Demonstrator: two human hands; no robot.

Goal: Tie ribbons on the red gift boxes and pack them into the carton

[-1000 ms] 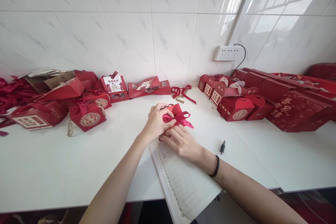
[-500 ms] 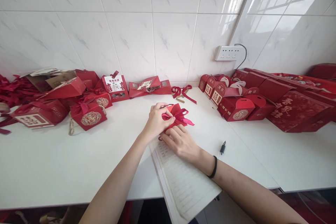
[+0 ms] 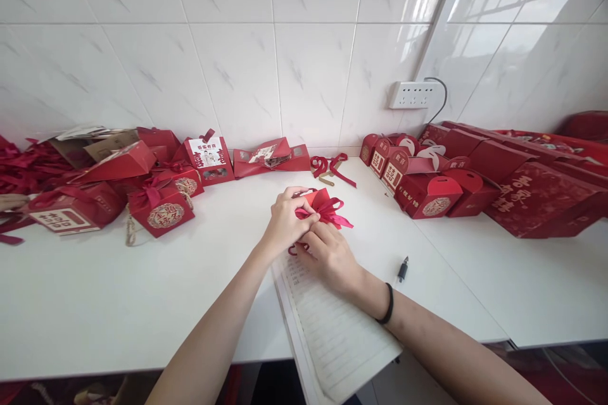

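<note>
Label on one box reads "吾家有喜". Left hand pinches one pink bow on one red box by one notebook's far end; right hand curls alongside, grip hidden. At least two domed boxes read "歡喜"; one pen.

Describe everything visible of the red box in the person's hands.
The red box is small and looks like smooth card. A glossy pinkish-red ribbon is on it, loops and ends spreading to the right. The left hand grips it from the left, thumb over the ribbon; the right hand is at its near side. It is at the far end of the notebook. Both hands hide its full shape and base.
</note>
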